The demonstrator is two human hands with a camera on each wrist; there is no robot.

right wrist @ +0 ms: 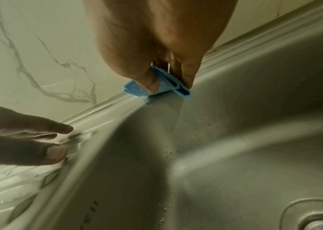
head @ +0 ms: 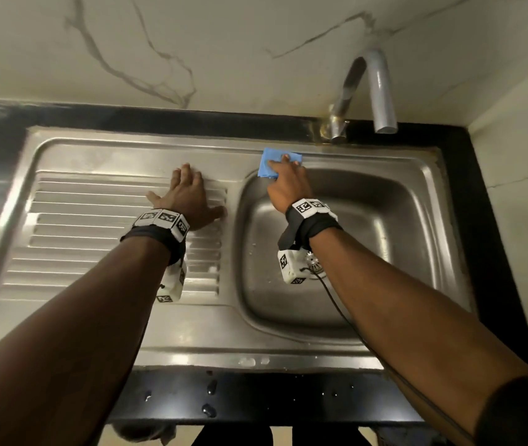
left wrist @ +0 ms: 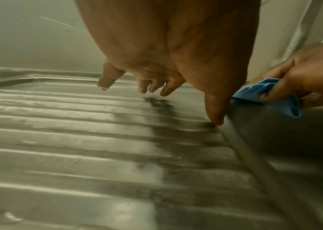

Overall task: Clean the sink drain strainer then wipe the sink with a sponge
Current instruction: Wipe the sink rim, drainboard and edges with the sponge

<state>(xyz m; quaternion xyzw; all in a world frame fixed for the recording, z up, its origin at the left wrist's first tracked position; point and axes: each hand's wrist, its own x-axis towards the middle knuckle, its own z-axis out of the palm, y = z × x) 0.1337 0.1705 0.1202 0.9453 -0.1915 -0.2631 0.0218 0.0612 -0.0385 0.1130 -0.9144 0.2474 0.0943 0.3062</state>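
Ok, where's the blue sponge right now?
In the head view, the blue sponge sits under the right hand on the basin's back-left rim, left of the tap.

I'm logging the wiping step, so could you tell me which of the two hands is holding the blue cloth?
The right hand pinches the folded blue cloth at the basin's back rim; the left hand lies flat on the ribbed drainboard, holding nothing.

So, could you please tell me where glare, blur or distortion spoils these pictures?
Head view: wide-angle bending of the sink rim, glare on the drainboard. Left wrist: near ridges smeared, bright reflections. Right wrist: dim, left hand shadowed, blue cloth fairly sharp.
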